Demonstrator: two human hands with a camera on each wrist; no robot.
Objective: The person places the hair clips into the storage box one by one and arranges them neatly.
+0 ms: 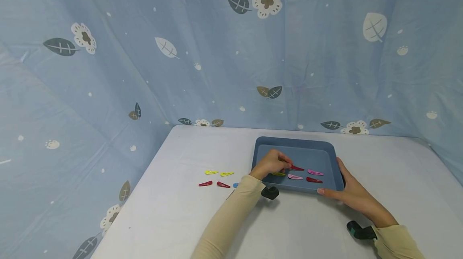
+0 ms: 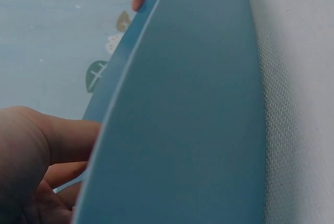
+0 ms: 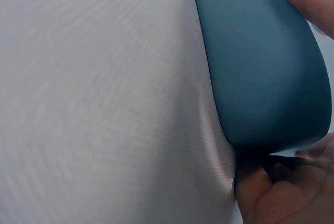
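Note:
A blue-grey tray [image 1: 314, 156] stands on the table with several snap hair clips in it. Over its left part, my left hand [image 1: 270, 163] pinches one end of a red hair clip [image 1: 298, 168]. Around that hand lie a yellow clip [image 1: 278, 174], a light pink clip [image 1: 295, 177], a brighter pink clip [image 1: 315, 172] and another red clip [image 1: 314, 179]. My right hand [image 1: 349, 190] holds the tray's near right corner, its thumb on the front wall. In the left wrist view the tray wall [image 2: 182, 98] hides the clips and some fingertips.
Left of the tray, two yellow clips [image 1: 226, 174] lie behind two red clips [image 1: 205, 183] on the white tabletop [image 1: 173, 210]. A blue clip [image 1: 235, 185] is partly covered by the left sleeve. A patterned blue curtain [image 1: 217, 50] hangs behind the table.

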